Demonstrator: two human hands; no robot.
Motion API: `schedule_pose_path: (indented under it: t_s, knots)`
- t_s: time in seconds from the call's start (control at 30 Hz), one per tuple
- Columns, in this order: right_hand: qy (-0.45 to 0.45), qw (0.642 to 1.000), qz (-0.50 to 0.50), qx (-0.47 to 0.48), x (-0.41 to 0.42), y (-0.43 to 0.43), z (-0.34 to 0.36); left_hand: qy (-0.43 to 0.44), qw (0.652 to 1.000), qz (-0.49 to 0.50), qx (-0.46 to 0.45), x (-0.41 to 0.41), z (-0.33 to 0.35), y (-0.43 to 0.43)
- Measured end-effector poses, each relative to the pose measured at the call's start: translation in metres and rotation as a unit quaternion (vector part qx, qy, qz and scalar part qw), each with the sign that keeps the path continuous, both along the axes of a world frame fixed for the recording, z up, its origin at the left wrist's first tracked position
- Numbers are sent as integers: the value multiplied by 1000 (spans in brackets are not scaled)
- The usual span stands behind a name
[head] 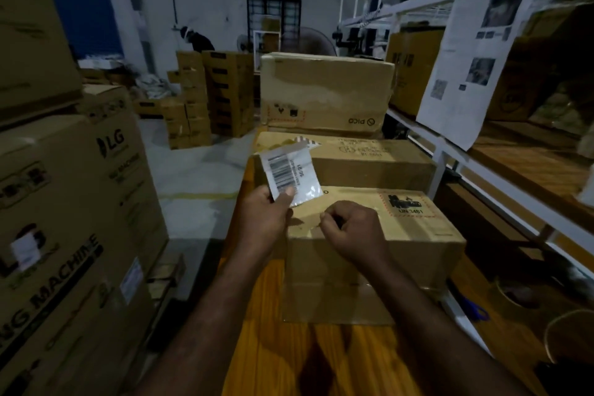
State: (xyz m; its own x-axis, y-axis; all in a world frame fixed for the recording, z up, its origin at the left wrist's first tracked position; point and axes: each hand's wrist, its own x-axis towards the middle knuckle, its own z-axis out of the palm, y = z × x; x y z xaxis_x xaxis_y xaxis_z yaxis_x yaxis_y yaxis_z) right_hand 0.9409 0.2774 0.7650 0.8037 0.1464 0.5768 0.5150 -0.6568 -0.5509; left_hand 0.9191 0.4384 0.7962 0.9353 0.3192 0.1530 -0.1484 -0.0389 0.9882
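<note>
The nearest carton (pixel 369 267) sits on the wooden worktop (pixel 289 347) under both hands. The left hand (pixel 265 214) has its grip pinched on a barcode label (pixel 291 173), raised over the carton's far edge. The label is probably light, limp and sticky-backed, so it is best held by a corner. The right hand (pixel 352 231) rests on the carton top with its grip curled together; whether it pinches anything is unclear. Stacked cartons (pixel 324 90) crowd behind, with LG boxes (pixel 74 202) to the left and shelving (pixel 450 151) to the right.

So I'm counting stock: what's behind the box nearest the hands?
A second box, then a taller PICO box. The label in the left hand covers the second box's left end.
</note>
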Motion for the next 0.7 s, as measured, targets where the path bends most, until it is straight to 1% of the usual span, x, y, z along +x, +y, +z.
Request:
schedule_pose_path:
  t_s: [0.13,0.2,0.3,0.4,0.47,0.57,0.7]
  knots:
    - [45,997,-19,60,6,-2,8,22,998,-48,28,-16,-3,14]
    - [78,989,-16,122,9,-3,13,18,998,-48,46,-27,0,17]
    - [130,964,41,230,1,1,23,10,998,-41,40,-46,3,25]
    - [162,932,141,293,-15,23,28,25,999,-26,37,-63,1,35]
    - [185,919,192,290,-25,45,26,36,999,1,35,-75,-3,40]
    - [205,907,240,279,-38,71,21,53,996,55,35,-101,-9,51]
    - [277,862,330,267,-56,97,12,83,983,144,76,-147,-22,69]
